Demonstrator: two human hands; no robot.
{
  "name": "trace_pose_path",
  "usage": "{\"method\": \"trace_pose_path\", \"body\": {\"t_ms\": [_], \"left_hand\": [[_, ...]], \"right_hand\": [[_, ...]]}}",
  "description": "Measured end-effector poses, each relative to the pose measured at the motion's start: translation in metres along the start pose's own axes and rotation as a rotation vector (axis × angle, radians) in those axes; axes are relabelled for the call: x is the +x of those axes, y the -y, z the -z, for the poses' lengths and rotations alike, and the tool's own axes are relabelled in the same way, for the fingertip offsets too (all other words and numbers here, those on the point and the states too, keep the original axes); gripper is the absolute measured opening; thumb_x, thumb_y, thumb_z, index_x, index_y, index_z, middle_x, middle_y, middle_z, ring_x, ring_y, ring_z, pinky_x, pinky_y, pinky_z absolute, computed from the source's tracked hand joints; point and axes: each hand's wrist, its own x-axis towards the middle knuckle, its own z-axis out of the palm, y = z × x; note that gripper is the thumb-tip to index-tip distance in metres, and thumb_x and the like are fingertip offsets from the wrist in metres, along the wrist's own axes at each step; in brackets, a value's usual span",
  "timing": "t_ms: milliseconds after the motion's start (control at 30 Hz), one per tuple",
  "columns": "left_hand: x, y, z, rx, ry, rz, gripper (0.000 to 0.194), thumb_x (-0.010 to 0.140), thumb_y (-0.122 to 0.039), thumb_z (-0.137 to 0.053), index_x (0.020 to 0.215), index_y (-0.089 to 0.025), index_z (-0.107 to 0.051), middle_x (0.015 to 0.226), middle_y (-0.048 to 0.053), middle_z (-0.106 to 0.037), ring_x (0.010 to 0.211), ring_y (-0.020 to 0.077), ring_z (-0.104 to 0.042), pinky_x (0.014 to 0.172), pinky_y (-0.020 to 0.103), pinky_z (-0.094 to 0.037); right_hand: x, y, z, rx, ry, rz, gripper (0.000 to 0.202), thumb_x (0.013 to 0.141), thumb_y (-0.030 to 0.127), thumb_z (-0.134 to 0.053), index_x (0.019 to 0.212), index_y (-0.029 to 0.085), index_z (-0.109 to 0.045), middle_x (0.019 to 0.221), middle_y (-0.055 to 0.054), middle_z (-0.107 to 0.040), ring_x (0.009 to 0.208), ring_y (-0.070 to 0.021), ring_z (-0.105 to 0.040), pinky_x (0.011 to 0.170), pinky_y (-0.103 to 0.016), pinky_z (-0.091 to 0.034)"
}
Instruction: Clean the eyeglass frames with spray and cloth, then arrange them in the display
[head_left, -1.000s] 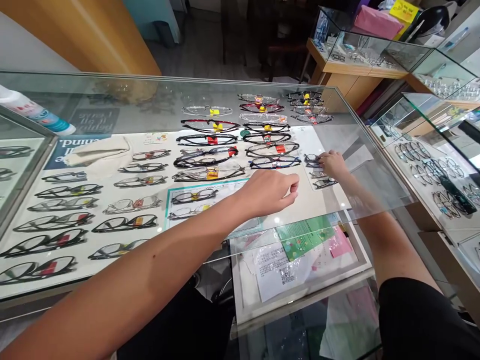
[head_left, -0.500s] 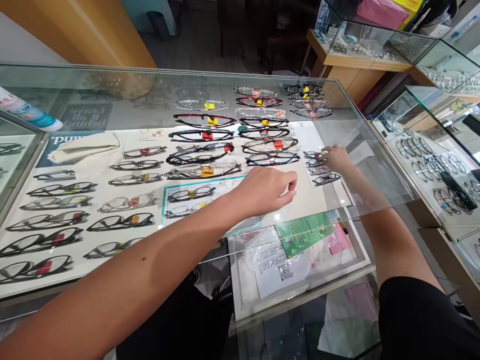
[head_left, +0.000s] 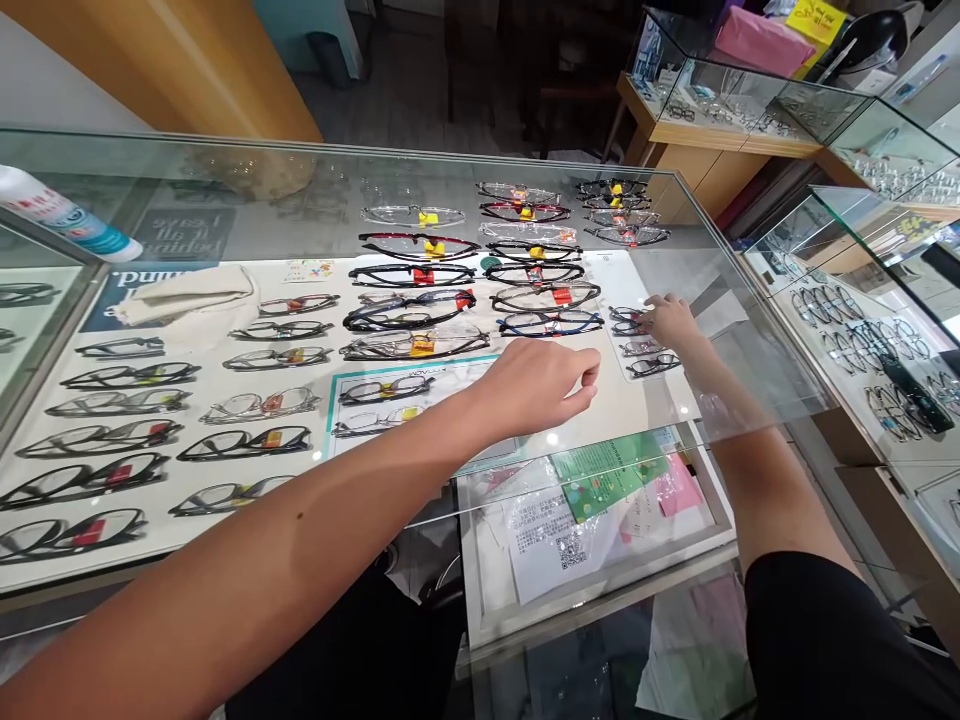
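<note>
My right hand (head_left: 673,322) reaches inside the glass display case, its fingertips closed at the right end of a pair of eyeglasses (head_left: 628,327). This pair lies in a short column on a white card at the right of the case; dark-framed eyeglasses (head_left: 652,365) sit at its near end. My left hand (head_left: 546,385) is curled into a loose fist, with nothing visible in it. It is over the near part of the case, just short of blue-framed eyeglasses (head_left: 550,324). My left forearm partly hides a teal-edged sheet (head_left: 330,415) bearing two pairs.
Rows of tagged eyeglasses (head_left: 127,377) fill the left of the case, near a folded cream cloth (head_left: 187,295). A spray can (head_left: 67,215) stands at far left. Below the near glass edge, a white drawer (head_left: 600,590) holds papers. More glass cases (head_left: 862,300) stand right.
The view has shifted slightly, so the case sits a little lower and further right. My right hand stays at the same column of eyeglasses, with its fingers slightly shifted. My left hand remains curled.
</note>
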Motion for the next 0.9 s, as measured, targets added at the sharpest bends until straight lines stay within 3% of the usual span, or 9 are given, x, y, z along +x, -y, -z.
{"method": "trace_pose_path", "body": {"t_ms": [167,467,900], "left_hand": [[-0.0002,0.0011,-0.0014,-0.007,0.003,0.0,0.022,0.105,-0.034,-0.055,0.106,-0.023,-0.074,0.08,0.003,-0.077,0.072,0.0223,-0.068,0.068,0.035,-0.035],[0.0003,0.0015,-0.0022,0.005,0.008,0.001,0.021,0.106,-0.036,-0.055,0.105,-0.024,-0.072,0.08,0.002,-0.077,0.072,0.0219,-0.067,0.065,0.036,-0.027],[0.0,0.0022,-0.0034,0.005,-0.006,-0.011,0.022,0.107,-0.037,-0.056,0.105,-0.024,-0.073,0.082,0.003,-0.078,0.073,0.0221,-0.069,0.066,0.035,-0.031]], "right_hand": [[-0.0051,-0.0004,0.0045,0.02,-0.006,-0.024,0.042,0.104,0.033,-0.056,0.127,0.026,-0.091,0.165,-0.014,-0.066,0.137,-0.0457,-0.055,0.111,-0.06,-0.048],[-0.0074,-0.0058,0.0082,-0.001,0.053,-0.022,0.037,0.103,0.036,-0.06,0.121,0.032,-0.092,0.165,-0.01,-0.067,0.138,-0.0441,-0.056,0.112,-0.059,-0.049],[-0.0028,0.0027,0.0048,-0.064,0.014,-0.011,0.039,0.101,0.025,-0.057,0.119,0.025,-0.092,0.159,-0.017,-0.07,0.136,-0.0441,-0.057,0.11,-0.059,-0.047]]}}
